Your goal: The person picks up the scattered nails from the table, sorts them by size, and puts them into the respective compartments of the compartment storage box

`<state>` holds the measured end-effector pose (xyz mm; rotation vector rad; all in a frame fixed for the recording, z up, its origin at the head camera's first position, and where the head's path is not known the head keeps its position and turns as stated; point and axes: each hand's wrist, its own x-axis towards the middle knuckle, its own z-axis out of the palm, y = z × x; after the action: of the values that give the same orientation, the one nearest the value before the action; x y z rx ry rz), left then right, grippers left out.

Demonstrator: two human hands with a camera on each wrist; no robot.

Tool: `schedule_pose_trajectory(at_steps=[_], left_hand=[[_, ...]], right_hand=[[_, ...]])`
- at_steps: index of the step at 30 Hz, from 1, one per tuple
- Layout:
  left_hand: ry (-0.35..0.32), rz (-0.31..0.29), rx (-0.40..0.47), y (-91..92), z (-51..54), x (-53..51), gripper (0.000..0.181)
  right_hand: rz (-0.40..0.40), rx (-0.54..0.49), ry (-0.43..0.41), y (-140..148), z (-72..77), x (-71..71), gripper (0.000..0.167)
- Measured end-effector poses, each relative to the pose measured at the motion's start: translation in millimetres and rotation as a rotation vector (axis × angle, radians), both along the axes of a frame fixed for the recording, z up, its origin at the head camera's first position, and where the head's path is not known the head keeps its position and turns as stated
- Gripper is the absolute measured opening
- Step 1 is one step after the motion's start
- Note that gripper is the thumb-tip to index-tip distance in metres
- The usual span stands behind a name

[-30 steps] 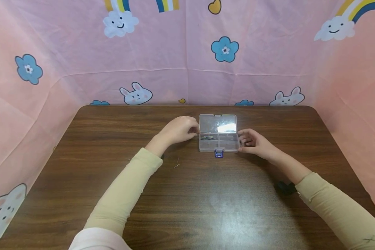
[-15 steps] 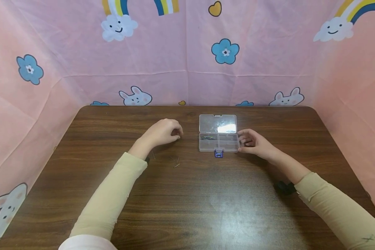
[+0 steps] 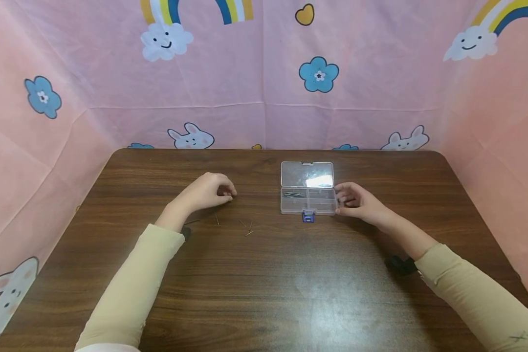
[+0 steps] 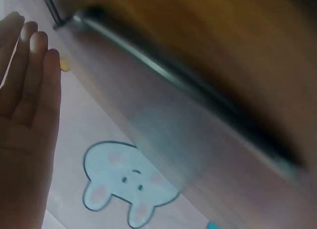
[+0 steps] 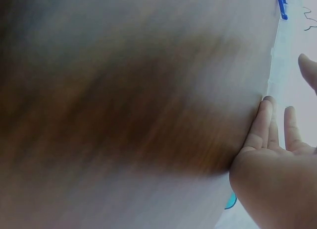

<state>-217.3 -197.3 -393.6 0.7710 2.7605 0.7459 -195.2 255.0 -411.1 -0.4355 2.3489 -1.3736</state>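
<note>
My left hand [image 3: 209, 190] hovers low over the table, left of the box, fingers loosely bent and holding nothing visible. In the left wrist view its fingers [image 4: 42, 80] look nearly straight. Several thin metal nails lie scattered on the wood: one nail [image 3: 217, 220] just below the hand, another nail [image 3: 249, 233] in a small group to the right. A blurred nail [image 4: 173, 78] looms large before the left wrist camera. My right hand [image 3: 358, 200] rests against the right side of a clear plastic box [image 3: 321, 208], fingers lightly spread. Nails [image 3: 294, 194] lie in its back-left compartment.
The box's transparent lid [image 3: 306, 174] stands raised at the back, and its blue latch [image 3: 308, 216] hangs at the front. Beneath everything is a brown wooden table [image 3: 264, 288]. A pink printed cloth [image 3: 229, 73] rises behind and at both sides.
My left hand has moved left, away from the box's left side, uncovering nails on the table. The right hand has stayed at the box.
</note>
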Motion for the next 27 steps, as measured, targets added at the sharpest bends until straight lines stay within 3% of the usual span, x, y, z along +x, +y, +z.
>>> schedule_pose_trajectory(at_steps=[14, 27], left_hand=[[-0.202, -0.003, 0.114, -31.2, -5.5, 9.0, 0.014], [-0.197, -0.023, 0.079, -42.7, -5.9, 20.2, 0.018]], right_hand=[[-0.002, 0.008, -0.001, -1, 1.3, 1.9, 0.06], [-0.013, 0.015, -0.005, -2, 1.1, 6.8, 0.059]])
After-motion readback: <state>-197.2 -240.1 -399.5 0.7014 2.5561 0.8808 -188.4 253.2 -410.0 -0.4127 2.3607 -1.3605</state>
